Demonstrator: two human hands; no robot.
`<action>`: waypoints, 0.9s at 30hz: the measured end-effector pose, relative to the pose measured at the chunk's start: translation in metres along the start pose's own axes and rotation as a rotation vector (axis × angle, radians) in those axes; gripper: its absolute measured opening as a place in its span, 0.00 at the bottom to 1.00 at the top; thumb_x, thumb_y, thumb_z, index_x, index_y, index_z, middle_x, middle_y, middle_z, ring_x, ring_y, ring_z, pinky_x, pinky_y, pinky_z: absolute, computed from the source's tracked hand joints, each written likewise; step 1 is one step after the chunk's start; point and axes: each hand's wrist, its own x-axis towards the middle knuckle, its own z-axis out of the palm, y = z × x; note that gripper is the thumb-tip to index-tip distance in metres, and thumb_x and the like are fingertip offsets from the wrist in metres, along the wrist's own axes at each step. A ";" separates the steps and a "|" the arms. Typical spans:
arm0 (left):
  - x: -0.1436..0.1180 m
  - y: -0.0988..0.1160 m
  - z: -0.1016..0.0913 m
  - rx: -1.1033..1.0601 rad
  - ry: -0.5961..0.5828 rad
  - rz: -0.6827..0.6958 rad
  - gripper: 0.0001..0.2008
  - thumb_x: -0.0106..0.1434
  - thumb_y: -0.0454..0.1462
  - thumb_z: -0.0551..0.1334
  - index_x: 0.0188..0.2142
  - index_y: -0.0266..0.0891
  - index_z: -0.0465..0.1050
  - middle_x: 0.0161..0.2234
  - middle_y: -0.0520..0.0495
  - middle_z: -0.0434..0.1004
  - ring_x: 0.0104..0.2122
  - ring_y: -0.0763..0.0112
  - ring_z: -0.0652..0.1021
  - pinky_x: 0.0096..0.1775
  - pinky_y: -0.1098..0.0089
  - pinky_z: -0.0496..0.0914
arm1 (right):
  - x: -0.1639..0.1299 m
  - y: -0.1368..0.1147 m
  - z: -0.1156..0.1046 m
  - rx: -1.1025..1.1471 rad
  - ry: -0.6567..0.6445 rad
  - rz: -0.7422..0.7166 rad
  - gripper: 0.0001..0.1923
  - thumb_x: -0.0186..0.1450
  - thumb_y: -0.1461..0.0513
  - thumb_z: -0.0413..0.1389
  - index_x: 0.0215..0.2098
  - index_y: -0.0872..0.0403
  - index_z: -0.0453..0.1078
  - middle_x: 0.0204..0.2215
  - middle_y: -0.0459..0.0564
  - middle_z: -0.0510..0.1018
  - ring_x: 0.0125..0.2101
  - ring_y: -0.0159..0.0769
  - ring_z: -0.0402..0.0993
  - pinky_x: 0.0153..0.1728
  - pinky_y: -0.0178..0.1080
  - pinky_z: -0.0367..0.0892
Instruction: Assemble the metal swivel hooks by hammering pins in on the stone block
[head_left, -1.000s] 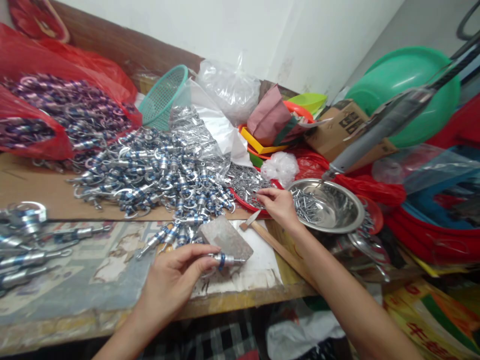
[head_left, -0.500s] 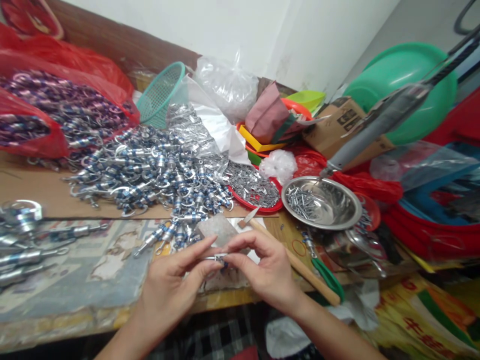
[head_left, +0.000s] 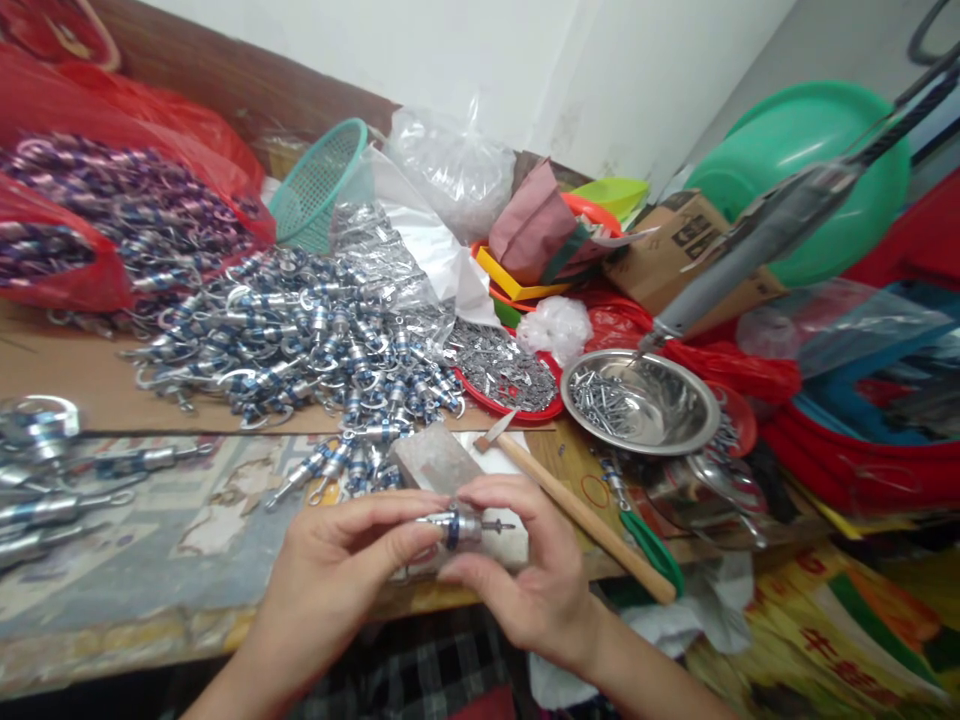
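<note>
My left hand (head_left: 352, 555) pinches a small silver-and-blue metal fitting (head_left: 461, 525) between thumb and fingers. A thin shaft sticks out of the fitting toward the right. Around that end curves my right hand (head_left: 536, 560), its thumb and forefinger apart, with the shaft visible in the gap; whether a fingertip touches the fitting is unclear. Just behind the hands lies a grey metal block (head_left: 435, 458). A hammer (head_left: 585, 510) with a wooden handle rests to the right. Beyond the block spreads a heap of similar fittings (head_left: 300, 330), some with curved hooks.
A steel bowl (head_left: 679, 400) of pins and a red tray (head_left: 517, 408) of small metal parts stand behind the hammer. A grey hanging tool (head_left: 750, 250) reaches down over the bowl. Farther left are a green basket (head_left: 319, 185) and a red bag (head_left: 112, 270) of purple fittings.
My right thumb and forefinger have spread apart from their pinch. The fitting, mostly hidden before, now shows its blue band and its shaft pointing right.
</note>
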 end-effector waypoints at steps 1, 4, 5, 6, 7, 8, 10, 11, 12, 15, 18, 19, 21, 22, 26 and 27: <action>-0.001 0.000 0.000 0.013 0.004 0.000 0.05 0.50 0.37 0.66 0.28 0.47 0.81 0.31 0.53 0.84 0.32 0.66 0.81 0.38 0.74 0.73 | 0.000 0.001 -0.002 -0.070 -0.026 -0.090 0.18 0.56 0.67 0.61 0.45 0.54 0.65 0.37 0.53 0.75 0.38 0.36 0.73 0.39 0.37 0.71; -0.001 0.003 -0.001 0.086 0.019 0.024 0.05 0.52 0.38 0.65 0.28 0.44 0.80 0.30 0.52 0.83 0.32 0.67 0.80 0.36 0.74 0.73 | -0.001 0.005 -0.009 -0.263 -0.110 -0.335 0.12 0.61 0.71 0.53 0.42 0.57 0.69 0.37 0.55 0.76 0.37 0.35 0.73 0.36 0.35 0.71; -0.001 0.004 -0.001 0.113 0.020 0.035 0.05 0.52 0.39 0.64 0.28 0.43 0.79 0.30 0.51 0.83 0.32 0.67 0.80 0.35 0.74 0.72 | 0.000 0.006 -0.010 -0.309 -0.129 -0.388 0.11 0.62 0.72 0.50 0.41 0.58 0.70 0.36 0.56 0.77 0.37 0.35 0.74 0.36 0.35 0.71; -0.001 0.005 -0.001 0.139 0.017 0.046 0.05 0.52 0.39 0.64 0.27 0.43 0.79 0.29 0.51 0.83 0.32 0.67 0.80 0.35 0.74 0.72 | 0.000 0.006 -0.012 -0.344 -0.139 -0.427 0.11 0.63 0.71 0.48 0.41 0.60 0.70 0.35 0.56 0.77 0.37 0.35 0.74 0.36 0.35 0.71; -0.001 0.007 -0.002 0.165 0.011 0.055 0.05 0.52 0.39 0.64 0.27 0.43 0.79 0.29 0.51 0.83 0.32 0.67 0.80 0.35 0.74 0.72 | 0.001 0.006 -0.014 -0.369 -0.149 -0.456 0.12 0.64 0.71 0.47 0.40 0.61 0.71 0.35 0.57 0.77 0.38 0.36 0.74 0.37 0.36 0.71; 0.000 0.008 -0.002 0.191 0.006 0.064 0.05 0.52 0.39 0.63 0.26 0.43 0.78 0.29 0.51 0.83 0.31 0.67 0.80 0.35 0.74 0.72 | 0.003 0.005 -0.015 -0.386 -0.157 -0.478 0.12 0.65 0.70 0.46 0.40 0.63 0.71 0.35 0.58 0.78 0.39 0.37 0.73 0.37 0.37 0.71; 0.000 0.010 -0.003 0.243 0.008 0.079 0.06 0.52 0.40 0.63 0.26 0.43 0.78 0.30 0.51 0.83 0.31 0.66 0.80 0.35 0.73 0.72 | 0.005 0.004 -0.018 -0.417 -0.173 -0.513 0.13 0.65 0.70 0.46 0.40 0.64 0.71 0.35 0.59 0.78 0.40 0.38 0.73 0.38 0.38 0.72; 0.000 0.010 -0.003 0.268 0.017 0.089 0.06 0.52 0.40 0.63 0.27 0.43 0.78 0.29 0.51 0.83 0.31 0.66 0.80 0.35 0.72 0.72 | 0.006 0.004 -0.019 -0.432 -0.188 -0.529 0.13 0.65 0.70 0.46 0.40 0.65 0.71 0.36 0.59 0.78 0.40 0.39 0.73 0.38 0.38 0.72; 0.000 0.010 -0.003 0.293 0.029 0.101 0.07 0.52 0.40 0.62 0.27 0.42 0.78 0.29 0.50 0.83 0.30 0.66 0.80 0.35 0.72 0.72 | 0.007 0.004 -0.020 -0.445 -0.206 -0.545 0.13 0.65 0.70 0.46 0.40 0.65 0.71 0.36 0.59 0.78 0.40 0.40 0.73 0.39 0.39 0.72; -0.002 0.006 -0.003 0.360 0.059 0.166 0.07 0.53 0.40 0.62 0.28 0.42 0.79 0.29 0.49 0.83 0.29 0.65 0.79 0.36 0.70 0.72 | 0.008 0.003 -0.022 -0.476 -0.241 -0.578 0.12 0.64 0.71 0.47 0.41 0.66 0.71 0.36 0.59 0.78 0.41 0.41 0.74 0.39 0.40 0.72; -0.003 0.003 -0.004 0.398 0.068 0.255 0.07 0.54 0.39 0.61 0.28 0.43 0.79 0.32 0.49 0.83 0.33 0.63 0.80 0.40 0.68 0.71 | 0.008 0.003 -0.022 -0.461 -0.252 -0.577 0.12 0.63 0.71 0.49 0.41 0.66 0.71 0.36 0.59 0.78 0.40 0.42 0.74 0.38 0.40 0.72; -0.002 0.003 -0.005 0.399 0.058 0.269 0.07 0.54 0.39 0.61 0.28 0.43 0.79 0.33 0.49 0.83 0.34 0.63 0.79 0.42 0.68 0.70 | 0.008 0.003 -0.021 -0.447 -0.253 -0.564 0.12 0.63 0.71 0.49 0.41 0.65 0.71 0.36 0.59 0.78 0.40 0.42 0.74 0.38 0.40 0.72; 0.001 0.005 -0.006 0.379 0.025 0.248 0.07 0.54 0.39 0.61 0.27 0.44 0.79 0.34 0.49 0.83 0.35 0.62 0.79 0.43 0.68 0.70 | 0.007 0.002 -0.019 -0.409 -0.237 -0.508 0.12 0.63 0.70 0.48 0.42 0.62 0.71 0.35 0.58 0.78 0.39 0.40 0.75 0.37 0.40 0.73; 0.003 0.006 -0.007 0.358 -0.008 0.215 0.07 0.55 0.40 0.61 0.27 0.44 0.79 0.33 0.49 0.83 0.34 0.63 0.79 0.42 0.68 0.70 | 0.007 0.002 -0.018 -0.389 -0.217 -0.469 0.13 0.63 0.70 0.47 0.43 0.61 0.71 0.34 0.57 0.78 0.38 0.39 0.75 0.36 0.39 0.73; 0.008 0.006 -0.009 0.201 -0.114 0.030 0.07 0.54 0.41 0.62 0.27 0.43 0.79 0.27 0.50 0.82 0.29 0.64 0.79 0.33 0.71 0.71 | 0.002 0.005 -0.011 -0.309 -0.169 -0.308 0.18 0.61 0.73 0.46 0.45 0.56 0.70 0.36 0.55 0.77 0.36 0.36 0.74 0.34 0.37 0.72; 0.008 0.004 -0.008 0.153 -0.112 -0.009 0.07 0.54 0.41 0.62 0.26 0.42 0.79 0.26 0.50 0.82 0.28 0.64 0.79 0.32 0.71 0.71 | 0.000 0.006 -0.010 -0.288 -0.177 -0.266 0.19 0.61 0.73 0.47 0.45 0.55 0.71 0.36 0.55 0.77 0.36 0.36 0.74 0.34 0.36 0.72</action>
